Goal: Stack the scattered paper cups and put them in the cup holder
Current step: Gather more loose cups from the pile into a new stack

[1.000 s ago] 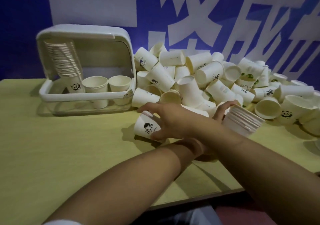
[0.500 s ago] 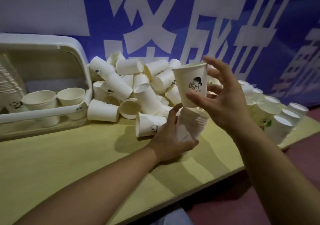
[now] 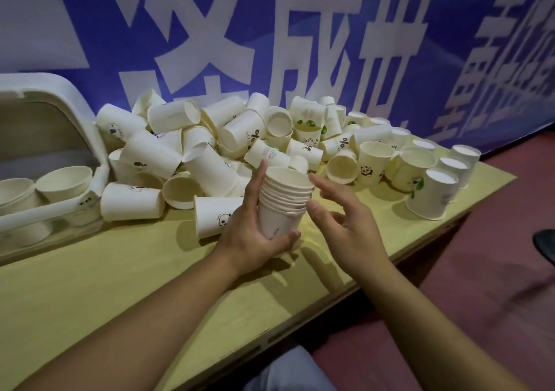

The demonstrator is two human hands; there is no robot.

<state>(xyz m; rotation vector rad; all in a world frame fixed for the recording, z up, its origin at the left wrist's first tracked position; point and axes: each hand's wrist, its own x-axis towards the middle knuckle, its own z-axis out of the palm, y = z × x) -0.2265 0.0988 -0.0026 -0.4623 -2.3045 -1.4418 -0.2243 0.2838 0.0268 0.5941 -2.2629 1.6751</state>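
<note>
Holding the nested stack of paper cups [image 3: 283, 207] upright above the yellow table [image 3: 90, 300], the left hand [image 3: 255, 234] has its fingers curled round the lower cups, thumb running up the left side to the top rim and fingertips wrapping under the base. The stack's long axis runs near vertical, leaning slightly, with every mouth opening upward and several rims banded close together below the top one. Just right of the stack, the right hand [image 3: 345, 225] holds nothing; its fingers are spread and loosely extended, the thumb tip close beside the banded rims, though whether it touches them is unclear.

Beyond the fingertips of both hands lies the heap of loose cups [image 3: 225, 144], most on their sides with mouths pointing many ways; some right of the right hand stand mouth-down. One panda-printed cup [image 3: 216, 219] lies on its side just left of the left hand, partly behind it.

Far left of the left thumb sits the white cup holder [image 3: 84, 120], its lid raised. Inside it, upright cups [image 3: 64, 178] stand mouth-up.
</note>
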